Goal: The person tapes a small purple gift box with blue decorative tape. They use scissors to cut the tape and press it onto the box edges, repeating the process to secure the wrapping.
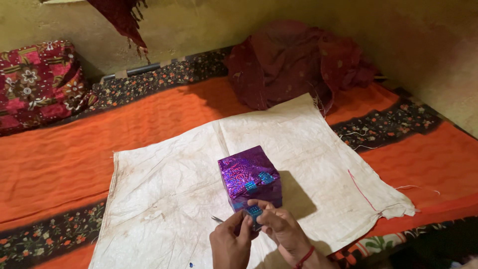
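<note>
**Inspection: foil-wrapped box on cloth, both hands at its near face**

Head view. A small cube-shaped box wrapped in shiny purple patterned foil paper (249,177) stands upright near the middle of a creased off-white woven cloth (164,199), which lies on an orange bed cover with dark floral borders (64,159).

Small glittery blue pieces (259,182) sit on the box's near top edge.

The right hand (281,229) pinches another blue glittery piece (255,211) between thumb and fingertips against the box's lower near face.

The left hand (231,241) is closed narrowly around a thin metal tool (217,218), its pointed tip showing; its kind cannot be told.

Handling judgement: the box looks light, the foil slick and easily dented or torn. Best held by opposite flat sides, away from the blue pieces.

A dark red bundled cloth (294,65) lies beyond.
</note>
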